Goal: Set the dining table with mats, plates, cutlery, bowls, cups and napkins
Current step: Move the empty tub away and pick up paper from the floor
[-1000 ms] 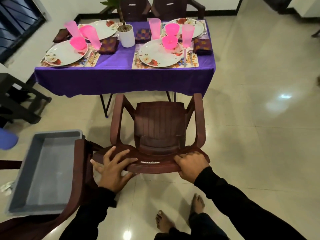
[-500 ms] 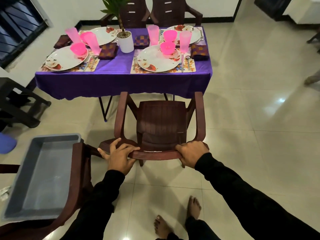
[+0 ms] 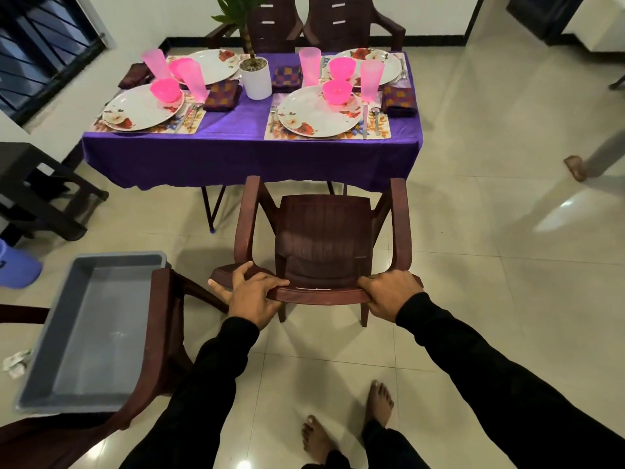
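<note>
A brown plastic chair (image 3: pixel 323 238) stands in front of the purple-clothed table (image 3: pixel 250 154), its seat facing the table. My left hand (image 3: pixel 252 296) grips the left end of its top rail and my right hand (image 3: pixel 389 294) grips the right end. On the table lie floral mats with white flowered plates (image 3: pixel 318 113), pink bowls (image 3: pixel 336 91), pink cups (image 3: pixel 371 79), cutlery (image 3: pixel 376 120) and checked napkins (image 3: pixel 399 99). A second setting sits at the near left with a plate (image 3: pixel 142 108).
A white pot with a plant (image 3: pixel 255 77) stands mid-table. A grey tray (image 3: pixel 94 330) rests on another brown chair (image 3: pixel 165 333) at my left. Two chairs stand behind the table. A dark stool (image 3: pixel 44 194) and a blue bucket (image 3: pixel 15 265) are at far left. A person's foot (image 3: pixel 575 167) is at right.
The chair has slid forward toward the table with both hands on its top rail, and I have stepped after it.
</note>
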